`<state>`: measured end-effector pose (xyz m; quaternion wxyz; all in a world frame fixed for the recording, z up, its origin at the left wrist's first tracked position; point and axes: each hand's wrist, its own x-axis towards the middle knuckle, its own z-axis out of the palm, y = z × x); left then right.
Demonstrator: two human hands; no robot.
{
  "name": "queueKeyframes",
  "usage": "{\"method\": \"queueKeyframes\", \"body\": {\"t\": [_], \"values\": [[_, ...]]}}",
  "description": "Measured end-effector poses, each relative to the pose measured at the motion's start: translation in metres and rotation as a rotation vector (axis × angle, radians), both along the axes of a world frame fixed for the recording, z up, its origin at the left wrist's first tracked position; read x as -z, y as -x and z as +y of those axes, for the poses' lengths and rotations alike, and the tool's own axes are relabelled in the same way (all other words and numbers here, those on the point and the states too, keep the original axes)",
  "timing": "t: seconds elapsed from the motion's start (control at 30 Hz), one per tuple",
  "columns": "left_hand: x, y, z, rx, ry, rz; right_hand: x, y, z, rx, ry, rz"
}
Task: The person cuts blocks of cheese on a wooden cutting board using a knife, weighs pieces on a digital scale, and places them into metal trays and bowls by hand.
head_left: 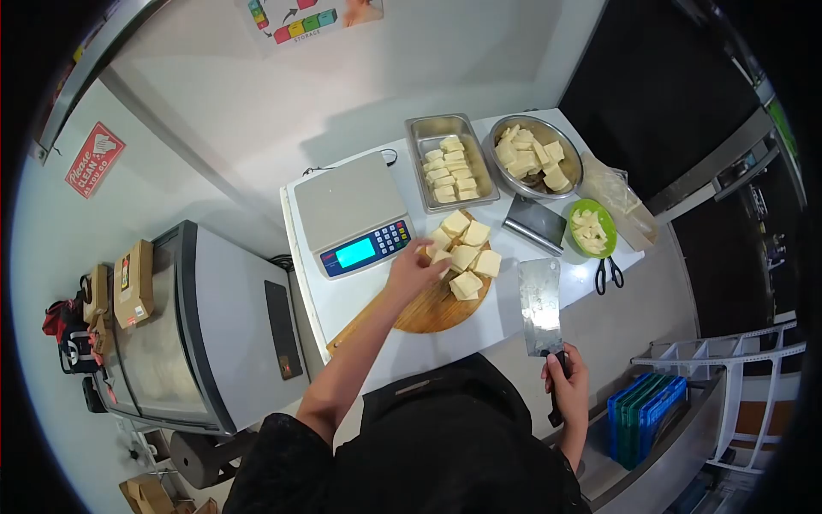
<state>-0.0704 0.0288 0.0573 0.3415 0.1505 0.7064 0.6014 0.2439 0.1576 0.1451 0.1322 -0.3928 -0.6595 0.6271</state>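
Observation:
My right hand (568, 382) is wrapped round the black handle of a cleaver (540, 300), whose wide blade points away from me beyond the table's front edge. My left hand (417, 272) reaches over a round wooden cutting board (428, 313), its fingers closed around a pale yellow block (440, 259). Several more pale yellow blocks (464, 257) are heaped on the board just right of those fingers; they look like butter or cheese, but I cannot tell which. The fingertips partly cover the held block.
Left of the board stands a digital scale (349, 199) with a lit display. Behind are a steel tray (414, 130) of blocks and a steel bowl (572, 147) of larger pieces. A metal bench scraper (535, 224), green bowl (606, 224) and black-handled scissors (609, 276) lie right.

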Motion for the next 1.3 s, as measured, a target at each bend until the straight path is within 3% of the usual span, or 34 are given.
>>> {"method": "queueKeyframes", "body": {"t": [0.07, 0.1, 0.2, 0.4, 0.63, 0.8, 0.9, 1.1, 1.2, 1.27, 1.3], "values": [[-0.033, -0.008, 0.023, -0.001, 0.21, 0.423, -0.003, 0.004, 0.005, -0.019, -0.016, 0.006], [-0.032, -0.01, 0.03, -0.005, 0.208, 0.427, -0.004, 0.007, 0.008, -0.022, -0.019, 0.01], [-0.017, -0.01, 0.049, 0.045, 0.289, 1.229, -0.006, 0.016, 0.018, -0.008, -0.008, 0.034], [-0.004, -0.023, 0.054, -0.003, 0.346, 1.226, -0.004, 0.026, 0.06, -0.052, 0.005, 0.031], [-0.037, -0.047, 0.055, -0.152, 0.561, 1.094, 0.001, 0.035, 0.139, -0.18, 0.032, -0.02], [-0.061, -0.034, 0.075, -0.284, 0.569, 1.19, 0.01, 0.039, 0.191, -0.224, 0.032, -0.044], [-0.081, -0.008, 0.117, -0.271, 0.434, 1.249, 0.012, 0.04, 0.217, -0.25, 0.049, -0.001], [-0.08, 0.018, 0.253, 0.118, 0.088, 1.21, 0.012, 0.038, 0.259, -0.216, 0.074, -0.007], [-0.053, 0.033, 0.313, 0.314, 0.192, 1.355, 0.015, 0.034, 0.277, -0.198, 0.088, -0.007], [-0.033, 0.046, 0.344, 0.601, 0.286, 1.514, 0.019, 0.034, 0.289, -0.17, 0.108, -0.003], [-0.028, 0.052, 0.355, 0.599, 0.287, 1.521, 0.022, 0.034, 0.294, -0.171, 0.105, 0.003]]}}
